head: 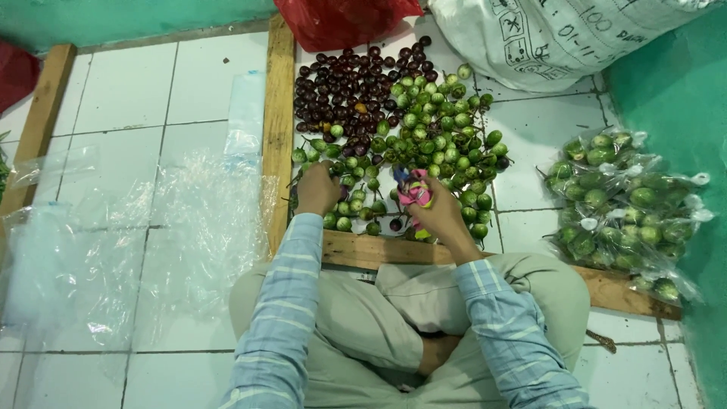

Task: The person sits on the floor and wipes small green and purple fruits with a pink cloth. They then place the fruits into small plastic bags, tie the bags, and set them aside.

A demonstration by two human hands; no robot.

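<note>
A heap of small round green eggplants (443, 132) lies on the white tiled floor, with a patch of dark purple ones (344, 87) behind it. My left hand (316, 189) rests knuckles-up on the near left edge of the green heap, fingers curled among the fruit; whether it grips any is hidden. My right hand (439, 216) is closed around a small pink and blue object (414, 191) just above the near fruit. Both sleeves are blue plaid and my crossed legs fill the bottom of the view.
Wooden planks (279, 113) frame the heap at left and front. Clear plastic bags (113, 250) lie spread on the tiles at left. Several filled bags of green eggplants (625, 208) sit at right by a green wall. A red bag (341, 23) and white sack (560, 34) stand behind.
</note>
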